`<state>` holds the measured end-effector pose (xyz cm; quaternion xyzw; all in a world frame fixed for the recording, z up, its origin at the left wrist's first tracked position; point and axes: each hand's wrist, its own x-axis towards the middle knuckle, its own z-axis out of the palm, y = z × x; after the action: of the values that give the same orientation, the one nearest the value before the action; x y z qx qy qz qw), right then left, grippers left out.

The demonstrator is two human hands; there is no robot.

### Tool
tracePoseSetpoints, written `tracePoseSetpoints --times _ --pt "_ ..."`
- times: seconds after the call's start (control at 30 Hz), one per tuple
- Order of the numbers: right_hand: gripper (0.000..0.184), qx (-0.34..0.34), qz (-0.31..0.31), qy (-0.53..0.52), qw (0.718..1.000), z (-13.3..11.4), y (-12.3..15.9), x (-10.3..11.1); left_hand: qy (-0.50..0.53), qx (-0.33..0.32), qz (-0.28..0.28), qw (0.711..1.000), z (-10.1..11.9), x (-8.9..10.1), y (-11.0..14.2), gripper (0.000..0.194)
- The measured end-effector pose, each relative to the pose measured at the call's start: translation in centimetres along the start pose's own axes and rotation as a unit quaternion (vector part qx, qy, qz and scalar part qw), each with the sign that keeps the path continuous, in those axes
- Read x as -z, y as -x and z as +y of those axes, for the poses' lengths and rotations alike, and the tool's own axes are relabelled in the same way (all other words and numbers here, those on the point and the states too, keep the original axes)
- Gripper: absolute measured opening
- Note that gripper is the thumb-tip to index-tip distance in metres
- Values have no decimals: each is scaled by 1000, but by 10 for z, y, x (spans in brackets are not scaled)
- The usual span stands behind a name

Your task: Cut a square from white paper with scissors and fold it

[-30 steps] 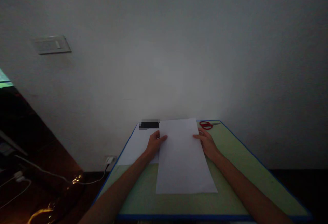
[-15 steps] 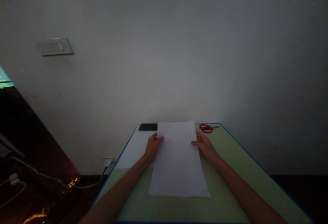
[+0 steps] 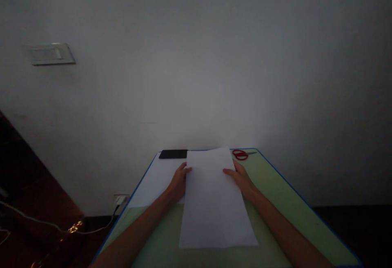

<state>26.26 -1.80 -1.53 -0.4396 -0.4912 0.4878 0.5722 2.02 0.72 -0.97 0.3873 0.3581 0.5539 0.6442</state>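
A white sheet of paper (image 3: 214, 202) is held up over the green table by its two long edges. My left hand (image 3: 179, 181) pinches the left edge, thumb on top and fingers hidden behind. On the opposite edge, my right hand (image 3: 243, 179) grips in the same way, its thumb lying on the paper's face. The sheet's far edge slants a little, higher on the right. Behind it to the right lie red-handled scissors (image 3: 240, 155), apart from my right hand.
More white paper (image 3: 153, 182) lies flat on the left part of the green table (image 3: 275, 186). A flat black object (image 3: 173, 154) rests on it at the far edge. The wall (image 3: 196, 76) rises directly behind. A plug with a cord (image 3: 119, 200) sits in a socket at left.
The held sheet has tilted, its far right corner now higher than the left, and its near edge has come closer to me. The whole view has shifted slightly.
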Motion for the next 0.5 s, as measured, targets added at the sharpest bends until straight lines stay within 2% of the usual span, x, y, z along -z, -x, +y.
tracePoseSetpoints --times 0.13,0.27,0.4,0.5 --pt "48 18 -15 31 999 0 -2 2 36 7 -50 998 4 -4 6 34" --pt "60 65 -47 85 993 -7 4 -4 69 20 -52 996 13 -9 12 34" --pt "71 138 -87 151 975 -9 9 -7 82 85 -82 990 19 -10 16 34" --pt "84 116 -84 142 980 -5 5 -3 59 83 -44 994 15 -6 12 38"
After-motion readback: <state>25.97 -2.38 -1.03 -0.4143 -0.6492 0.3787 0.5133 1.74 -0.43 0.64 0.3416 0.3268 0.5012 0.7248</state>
